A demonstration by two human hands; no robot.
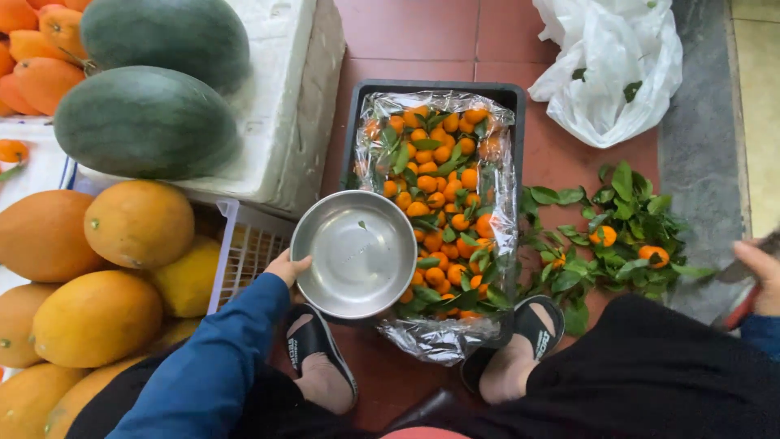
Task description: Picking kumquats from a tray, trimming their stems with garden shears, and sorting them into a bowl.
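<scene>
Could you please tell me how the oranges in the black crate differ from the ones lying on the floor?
The oranges in the black crate are many, packed inside clear plastic lining; the oranges on the floor are only a few, scattered on a pile of loose green leaves. The left hand holds a metal bowl over the crate, not over the floor pile. Both lots are small, orange and leafy.

A floor of reddish-brown tiles (pixel 422 36) runs under even daylight to a grey concrete strip (pixel 699 162) on the right with pale paving (pixel 760 106) beyond, while a white foam box (pixel 280 97) and a white plastic crate (pixel 248 244) stand at left.
</scene>
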